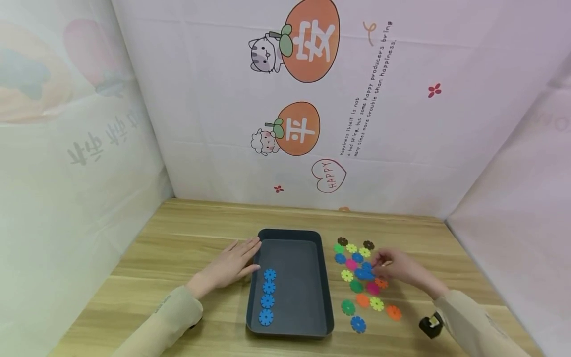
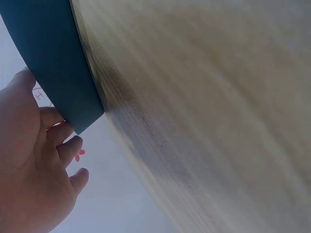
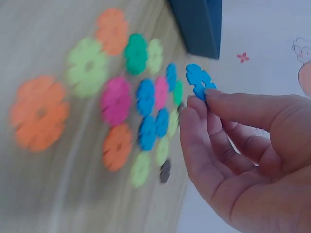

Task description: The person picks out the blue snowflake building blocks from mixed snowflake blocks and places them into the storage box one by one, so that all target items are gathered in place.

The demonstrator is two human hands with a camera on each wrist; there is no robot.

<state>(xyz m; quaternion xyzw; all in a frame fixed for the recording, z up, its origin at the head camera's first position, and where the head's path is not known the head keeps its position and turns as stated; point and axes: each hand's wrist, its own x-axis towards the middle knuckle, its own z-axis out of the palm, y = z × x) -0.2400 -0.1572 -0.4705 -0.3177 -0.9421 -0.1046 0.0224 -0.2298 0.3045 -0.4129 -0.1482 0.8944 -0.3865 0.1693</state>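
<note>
My right hand pinches a blue snowflake disc between thumb and fingertips, raised above the loose discs in the right wrist view. In the head view this right hand is over the right side of the scattered discs. My left hand rests against the left rim of the dark grey tray, its fingers fairly straight and the thumb spread toward the near side. Several blue discs form a column along the tray's left side. In the left wrist view, fingertips touch the tray's outer wall.
Right of the tray lie loose discs in several colours, among them an orange disc, a dark green disc and a brown disc. A small black object is near the right sleeve. Printed cloth walls enclose the wooden table.
</note>
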